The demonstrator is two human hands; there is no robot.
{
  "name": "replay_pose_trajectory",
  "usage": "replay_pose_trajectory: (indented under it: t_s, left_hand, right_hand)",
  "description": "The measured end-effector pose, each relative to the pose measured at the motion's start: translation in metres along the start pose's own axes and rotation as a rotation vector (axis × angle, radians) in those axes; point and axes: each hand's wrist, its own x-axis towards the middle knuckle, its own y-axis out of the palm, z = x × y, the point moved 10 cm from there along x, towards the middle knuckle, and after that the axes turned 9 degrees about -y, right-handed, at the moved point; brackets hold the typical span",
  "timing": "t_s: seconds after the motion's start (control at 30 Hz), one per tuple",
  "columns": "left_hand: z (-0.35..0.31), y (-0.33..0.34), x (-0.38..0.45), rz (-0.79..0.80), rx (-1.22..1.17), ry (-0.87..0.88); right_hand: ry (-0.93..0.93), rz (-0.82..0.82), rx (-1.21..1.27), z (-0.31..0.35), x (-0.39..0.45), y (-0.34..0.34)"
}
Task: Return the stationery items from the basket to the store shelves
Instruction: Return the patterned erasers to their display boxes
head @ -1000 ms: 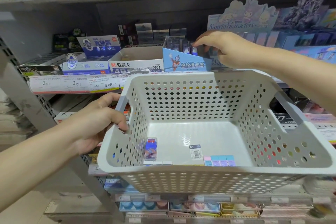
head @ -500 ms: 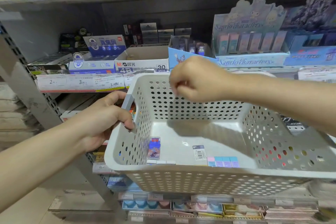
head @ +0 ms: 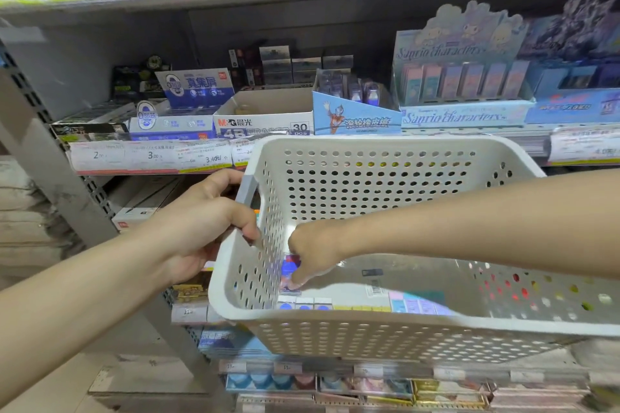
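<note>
Right hand point(head: 315, 256) is reaching into the basket point(head: 385, 147), fingers curling apparently onto a small blue packet point(head: 289, 266) at its left wall, while left hand point(head: 201, 228) is gripping the rim; next: lifting it shelfward.

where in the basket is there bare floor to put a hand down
The white perforated basket has bare floor in the middle and right, behind the pastel eraser row. The left front corner is crowded: right hand on the small blue packet, and blue-dotted boxes.
</note>
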Motion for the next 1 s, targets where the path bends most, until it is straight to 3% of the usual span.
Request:
replay_pose_trajectory:
  t_s: [0.2,0.43,0.63,1.0]
  left_hand:
    - [-0.004,0.003,-0.002,0.005,-0.005,-0.002]
    - [-0.007,0.009,-0.004,0.031,0.005,-0.001]
    - [-0.01,0.008,-0.006,0.034,0.015,0.017]
    - [0.0,0.001,-0.005,0.035,0.007,0.008]
  right_hand:
    - [0.016,-0.044,0.037,0.0,0.003,-0.006]
    - [0.08,0.012,0.529,-0.012,0.004,0.012]
    - [0.094,0.017,0.702,-0.016,-0.004,0.006]
    - [-0.084,-0.354,0.965,-0.038,-0.091,-0.109]
